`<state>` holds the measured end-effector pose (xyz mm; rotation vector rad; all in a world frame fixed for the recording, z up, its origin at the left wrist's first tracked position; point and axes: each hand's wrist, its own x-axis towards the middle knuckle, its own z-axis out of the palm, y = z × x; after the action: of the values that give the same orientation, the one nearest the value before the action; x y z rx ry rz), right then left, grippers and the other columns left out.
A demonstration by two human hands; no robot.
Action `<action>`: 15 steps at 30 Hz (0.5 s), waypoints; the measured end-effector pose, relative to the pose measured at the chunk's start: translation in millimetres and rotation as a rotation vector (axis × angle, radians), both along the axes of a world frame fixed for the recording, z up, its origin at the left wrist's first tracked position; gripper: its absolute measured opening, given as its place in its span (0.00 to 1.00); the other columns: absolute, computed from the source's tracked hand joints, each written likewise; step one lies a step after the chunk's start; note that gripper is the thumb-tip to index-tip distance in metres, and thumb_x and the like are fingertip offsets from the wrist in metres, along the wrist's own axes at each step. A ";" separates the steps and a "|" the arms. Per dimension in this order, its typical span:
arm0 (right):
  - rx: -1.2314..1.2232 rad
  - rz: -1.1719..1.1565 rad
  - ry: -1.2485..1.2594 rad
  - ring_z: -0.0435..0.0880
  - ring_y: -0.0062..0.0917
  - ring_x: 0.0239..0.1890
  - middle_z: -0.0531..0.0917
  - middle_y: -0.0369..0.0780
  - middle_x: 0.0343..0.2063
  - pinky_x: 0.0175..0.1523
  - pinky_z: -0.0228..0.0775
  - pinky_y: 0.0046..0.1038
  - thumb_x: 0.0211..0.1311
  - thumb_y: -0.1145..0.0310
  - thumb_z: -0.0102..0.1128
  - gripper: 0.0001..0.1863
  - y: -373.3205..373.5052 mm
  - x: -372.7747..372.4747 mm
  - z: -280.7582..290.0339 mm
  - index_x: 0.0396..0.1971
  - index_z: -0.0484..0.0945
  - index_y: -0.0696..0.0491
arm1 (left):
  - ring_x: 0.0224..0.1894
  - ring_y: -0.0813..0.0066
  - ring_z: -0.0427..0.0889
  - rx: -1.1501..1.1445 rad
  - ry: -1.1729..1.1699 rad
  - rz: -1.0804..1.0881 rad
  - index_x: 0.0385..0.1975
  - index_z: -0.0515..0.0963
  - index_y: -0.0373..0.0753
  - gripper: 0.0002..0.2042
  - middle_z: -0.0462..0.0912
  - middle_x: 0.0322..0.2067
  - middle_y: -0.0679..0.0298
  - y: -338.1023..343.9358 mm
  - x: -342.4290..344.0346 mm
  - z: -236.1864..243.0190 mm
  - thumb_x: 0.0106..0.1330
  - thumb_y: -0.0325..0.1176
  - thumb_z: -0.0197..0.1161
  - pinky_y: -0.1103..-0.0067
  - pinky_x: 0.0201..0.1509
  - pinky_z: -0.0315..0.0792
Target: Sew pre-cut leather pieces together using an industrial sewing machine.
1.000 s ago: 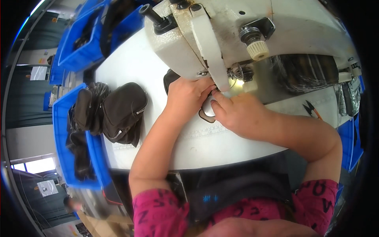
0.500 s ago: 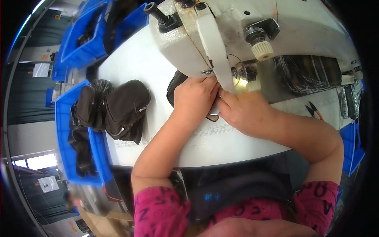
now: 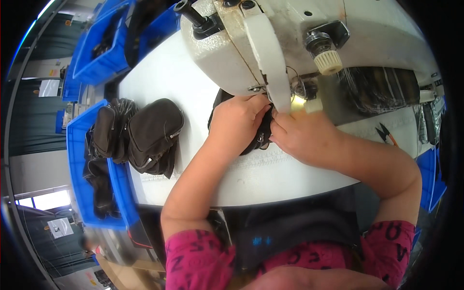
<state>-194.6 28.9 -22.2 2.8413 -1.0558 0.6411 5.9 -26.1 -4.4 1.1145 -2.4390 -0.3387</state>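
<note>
At the white sewing machine (image 3: 227, 53), my left hand (image 3: 238, 121) grips a black zippered pouch (image 3: 257, 141), its fingers bent and pressed beside the needle area. My right hand (image 3: 304, 137) pinches the same pouch from the right, thumb and forefinger close to the presser foot. Part of the pouch shows left of my left wrist and between both hands, with a metal zipper pull near the bottom. The needle and the fingertips are partly hidden by the machine head. A small lamp lights the spot.
Dark brown pouches (image 3: 153, 130) lie on the white table (image 3: 188, 188) at left, beside a blue bin (image 3: 77, 159) of similar items. More blue bins (image 3: 92, 63) stand behind. Scissors (image 3: 386, 135) lie at right, near another bin (image 3: 430, 179). A blurred person (image 3: 92, 246) is at lower left.
Both hands have shifted slightly rightward in the picture. More of the black pouch and its zipper pull now shows between and below them, where a pale patch showed earlier.
</note>
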 end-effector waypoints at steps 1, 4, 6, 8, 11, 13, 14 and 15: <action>0.000 0.000 0.001 0.83 0.27 0.25 0.79 0.41 0.29 0.26 0.74 0.31 0.49 0.69 0.64 0.08 -0.1 -0.5 1.1 0.29 0.79 0.55 | 0.32 0.54 0.85 -0.018 -0.007 0.004 0.36 0.85 0.43 0.05 0.85 0.32 0.61 1.8 -0.6 -0.3 0.61 0.27 0.67 0.65 0.35 0.79; 0.024 -0.003 -0.001 0.84 0.27 0.25 0.78 0.40 0.28 0.27 0.73 0.31 0.49 0.69 0.64 0.07 1.1 -0.1 3.9 0.29 0.79 0.54 | 0.31 0.56 0.85 -0.041 -0.045 0.033 0.37 0.85 0.44 0.07 0.84 0.31 0.62 5.1 -0.6 0.7 0.60 0.27 0.66 0.66 0.34 0.79; 0.027 -0.008 0.019 0.84 0.26 0.26 0.78 0.40 0.27 0.27 0.73 0.31 0.49 0.69 0.64 0.07 2.7 -1.9 4.9 0.29 0.80 0.55 | 0.31 0.58 0.85 -0.054 -0.062 0.032 0.37 0.85 0.44 0.07 0.84 0.31 0.63 6.0 -1.7 -0.8 0.60 0.27 0.66 0.67 0.33 0.79; 0.034 -0.007 0.015 0.84 0.27 0.26 0.78 0.40 0.27 0.28 0.74 0.31 0.49 0.69 0.64 0.07 2.5 -2.7 6.6 0.29 0.80 0.55 | 0.30 0.59 0.85 -0.066 -0.080 0.032 0.37 0.85 0.45 0.08 0.84 0.30 0.63 6.6 -1.7 -1.3 0.59 0.27 0.66 0.68 0.32 0.79; 0.038 -0.009 0.008 0.84 0.27 0.26 0.78 0.40 0.28 0.28 0.75 0.31 0.50 0.69 0.64 0.07 2.2 -1.4 6.5 0.29 0.80 0.54 | 0.30 0.60 0.85 -0.090 -0.094 0.044 0.37 0.84 0.45 0.08 0.83 0.30 0.64 7.6 -1.9 -1.4 0.58 0.27 0.67 0.68 0.32 0.79; 0.035 -0.013 0.004 0.84 0.27 0.27 0.78 0.40 0.29 0.29 0.75 0.31 0.50 0.70 0.64 0.07 2.1 -1.6 5.4 0.30 0.80 0.54 | 0.30 0.61 0.85 -0.108 -0.108 0.057 0.36 0.84 0.45 0.07 0.83 0.30 0.65 8.2 -3.4 -1.3 0.59 0.27 0.66 0.68 0.31 0.78; 0.030 -0.016 0.008 0.84 0.26 0.28 0.79 0.39 0.29 0.29 0.75 0.31 0.50 0.70 0.64 0.07 1.8 -2.2 5.2 0.30 0.80 0.54 | 0.30 0.61 0.85 -0.110 -0.109 0.060 0.36 0.84 0.45 0.07 0.83 0.30 0.65 8.5 -3.3 -0.9 0.59 0.27 0.66 0.68 0.31 0.78; 0.024 -0.018 0.012 0.84 0.26 0.29 0.79 0.39 0.30 0.30 0.75 0.31 0.51 0.70 0.64 0.07 1.6 -2.4 5.2 0.31 0.80 0.54 | 0.31 0.61 0.85 -0.106 -0.119 0.063 0.36 0.84 0.45 0.06 0.84 0.31 0.66 8.6 -3.0 -0.6 0.60 0.28 0.67 0.69 0.32 0.79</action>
<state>-197.0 30.5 -17.0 2.8489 -1.0942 0.6138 2.9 -17.4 -5.0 1.1932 -2.4858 -0.1254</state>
